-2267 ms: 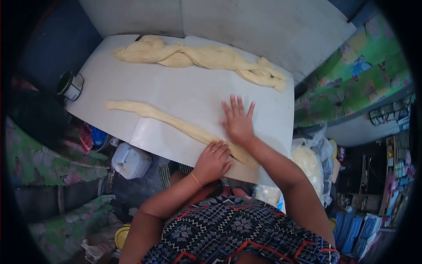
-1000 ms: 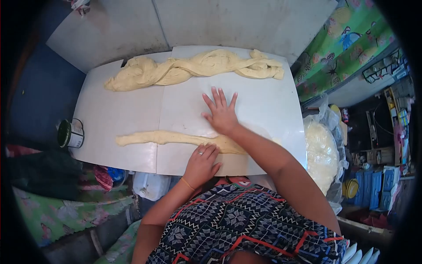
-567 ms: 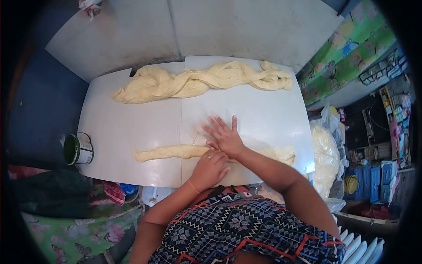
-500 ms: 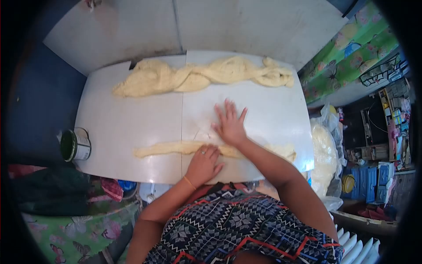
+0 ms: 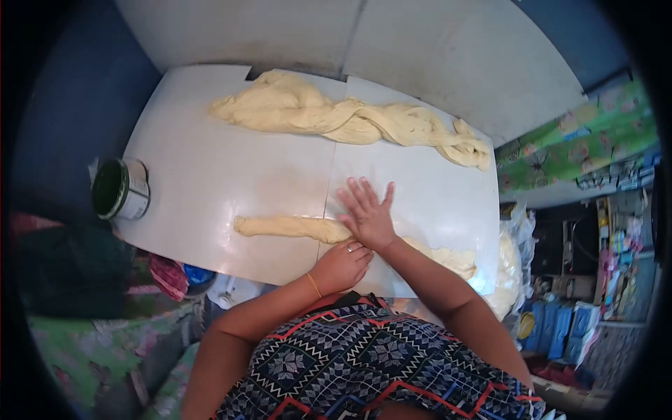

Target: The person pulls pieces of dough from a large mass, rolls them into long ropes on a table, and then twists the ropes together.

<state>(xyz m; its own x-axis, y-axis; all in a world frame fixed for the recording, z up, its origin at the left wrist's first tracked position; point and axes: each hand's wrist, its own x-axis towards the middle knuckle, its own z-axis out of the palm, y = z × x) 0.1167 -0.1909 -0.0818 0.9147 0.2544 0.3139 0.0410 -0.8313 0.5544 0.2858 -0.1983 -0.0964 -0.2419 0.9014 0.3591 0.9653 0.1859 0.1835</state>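
Note:
A long strip of pale yellow dough (image 5: 287, 227) lies across the near part of the white work surface. Its left part looks like a rounded roll, while the right end (image 5: 455, 260) is flatter and ragged. My left hand (image 5: 341, 266), with a ring and a yellow wristband, has its fingers curled in at the strip's near edge. Right above it, my right hand (image 5: 372, 215) is open with fingers spread, its heel over the strip. Both hands and the right forearm hide the strip's middle. A large twisted length of dough (image 5: 357, 120) stretches along the far side.
A tub with a dark green inside (image 5: 122, 189) stands at the table's left edge. Grey panels (image 5: 434, 42) rise behind the table. Plastic-covered dough (image 5: 507, 269) is beyond the right edge, near shelves and blue containers (image 5: 549, 327). Patterned green cloth (image 5: 574, 164) hangs at right.
The view has turned, shifting the table. My left hand has moved right along the strip, close against my right hand, and its fingers have curled in. The right hand stays spread.

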